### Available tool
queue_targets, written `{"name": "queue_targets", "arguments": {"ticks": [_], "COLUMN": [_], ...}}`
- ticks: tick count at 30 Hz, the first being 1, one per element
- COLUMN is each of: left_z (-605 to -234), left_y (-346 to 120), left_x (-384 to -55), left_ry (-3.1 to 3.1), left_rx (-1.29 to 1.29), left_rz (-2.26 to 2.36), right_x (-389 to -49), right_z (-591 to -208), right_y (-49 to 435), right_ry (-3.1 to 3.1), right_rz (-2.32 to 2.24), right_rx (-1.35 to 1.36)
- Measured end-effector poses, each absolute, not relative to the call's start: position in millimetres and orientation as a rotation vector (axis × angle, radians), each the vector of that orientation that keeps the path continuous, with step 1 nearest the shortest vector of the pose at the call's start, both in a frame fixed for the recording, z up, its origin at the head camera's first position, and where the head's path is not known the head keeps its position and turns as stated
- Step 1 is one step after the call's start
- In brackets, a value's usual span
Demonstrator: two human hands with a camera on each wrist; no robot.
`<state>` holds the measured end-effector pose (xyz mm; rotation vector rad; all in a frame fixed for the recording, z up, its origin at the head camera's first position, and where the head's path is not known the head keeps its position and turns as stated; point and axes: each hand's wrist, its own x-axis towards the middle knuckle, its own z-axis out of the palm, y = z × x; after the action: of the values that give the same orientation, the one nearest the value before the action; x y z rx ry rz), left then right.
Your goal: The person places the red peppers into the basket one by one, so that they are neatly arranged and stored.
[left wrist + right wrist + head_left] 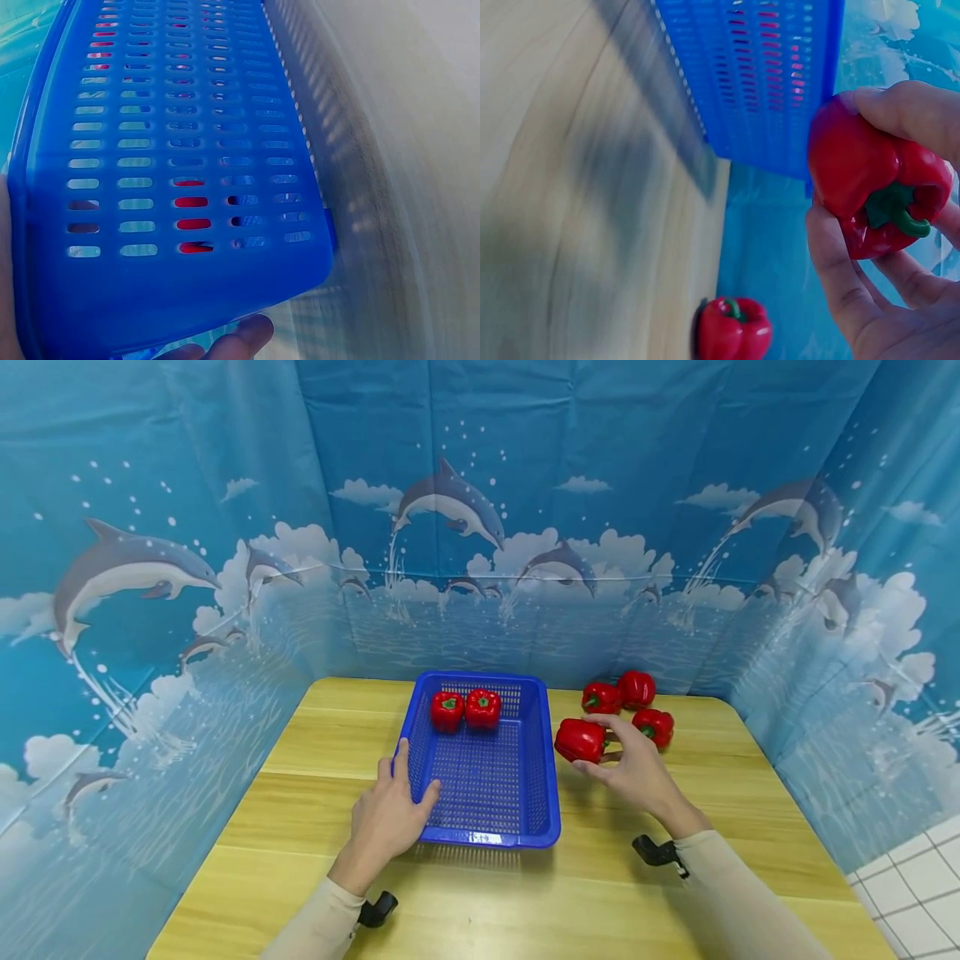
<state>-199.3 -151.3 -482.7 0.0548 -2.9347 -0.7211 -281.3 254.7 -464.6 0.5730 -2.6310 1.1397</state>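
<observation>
My right hand (637,768) holds a red bell pepper (579,741) just right of the blue basket (552,793). In the right wrist view, thumb and fingers curl round the pepper (855,161), its green stem towards the palm. My left hand (390,814) grips the basket's left side, thumb over the rim and fingers along the outside. Fingertips (255,332) show past the basket wall (187,292) in the left wrist view. Inside the basket, two red bell peppers, one on the left (447,713) and one on the right (482,710), sit side by side at the far end.
Right of the basket, three more red bell peppers, one at the left (602,698), one behind (637,690) and one nearer (655,727), lie on the wooden table (315,793). A blue dolphin-print curtain (525,635) surrounds the table's back and sides.
</observation>
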Motion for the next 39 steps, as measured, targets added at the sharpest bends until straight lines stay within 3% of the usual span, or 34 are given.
{"name": "queue_targets", "arguments": {"ticks": [39], "left_z": [-481.3], "left_y": [-149.4], "left_x": [-199.2], "left_ry": [-2.922], "left_rx": [0.045], "left_rz": [-0.662], "right_x": [-303.5], "right_z": [-409.7], "right_y": [158.5], "right_ry": [-2.722], "right_rz": [1.02], "right_rx": [0.788]}}
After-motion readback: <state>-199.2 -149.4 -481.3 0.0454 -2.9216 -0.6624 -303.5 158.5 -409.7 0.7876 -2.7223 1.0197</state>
